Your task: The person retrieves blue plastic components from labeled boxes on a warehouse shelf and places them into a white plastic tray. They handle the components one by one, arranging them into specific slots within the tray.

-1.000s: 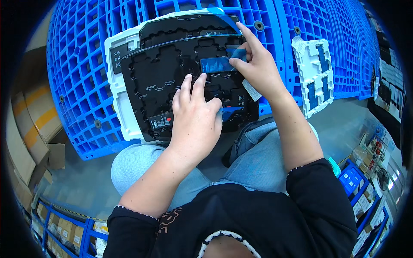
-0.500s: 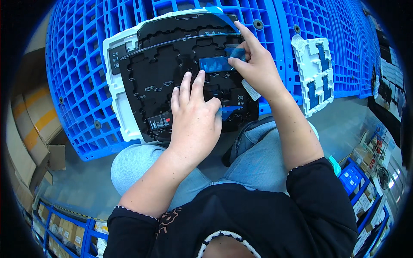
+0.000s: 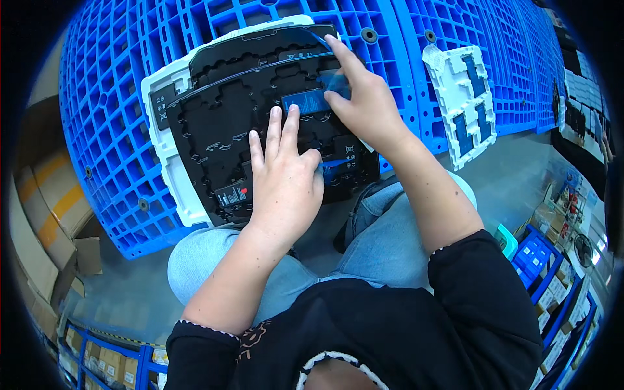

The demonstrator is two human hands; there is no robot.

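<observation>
A black moulded plastic tray holds a few flat batteries in its pockets. One battery with a blue face lies near the tray's right side. My left hand is spread over the tray, its fingertips at that battery's lower left edge. At the battery's right end is my right hand, thumb bent in and index finger stretched toward the tray's far edge. A see-through blue film shows between its thumb and curled fingers. Another battery with a dark label and red spot sits at the tray's near left.
Beneath the black tray lies a white tray, on a blue plastic pallet. A smaller white tray with several dark blue pieces stands to the right. Cardboard boxes are at the left; my knees are close to the pallet's near edge.
The trays and pallet have shifted left in the picture, and both hands with them. Less of the blue film shows by my right hand. My left fingertips now touch the blue-faced battery's edge.
</observation>
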